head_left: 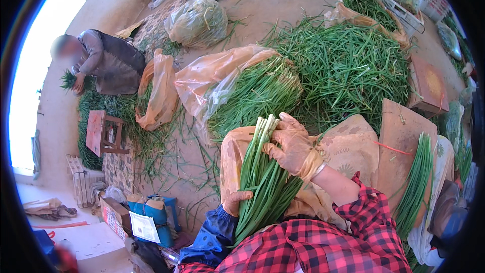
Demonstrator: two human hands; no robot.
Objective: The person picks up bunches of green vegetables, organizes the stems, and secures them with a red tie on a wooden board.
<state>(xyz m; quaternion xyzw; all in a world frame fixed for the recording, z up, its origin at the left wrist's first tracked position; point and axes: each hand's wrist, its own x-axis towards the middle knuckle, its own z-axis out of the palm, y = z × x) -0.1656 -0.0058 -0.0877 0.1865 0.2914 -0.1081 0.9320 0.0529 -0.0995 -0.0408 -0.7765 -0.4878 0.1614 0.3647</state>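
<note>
The 2 hands are at 1 bunch of green stalks [268,187], which is in front of the checked shirt [323,245], its pale ends pointing away from the person. The left hand [236,203] clasps the lower left side, with the thumb over the stalks. The right hand [294,149] is half curled beside the pale ends (whether it pinches them, I cannot tell). Both wear thin orange gloves. Beyond lies a plastic bag [202,78] with more stalks, near a loose green heap [353,71]. At right, another bunch [417,184] rests on a brown board [396,126].
</note>
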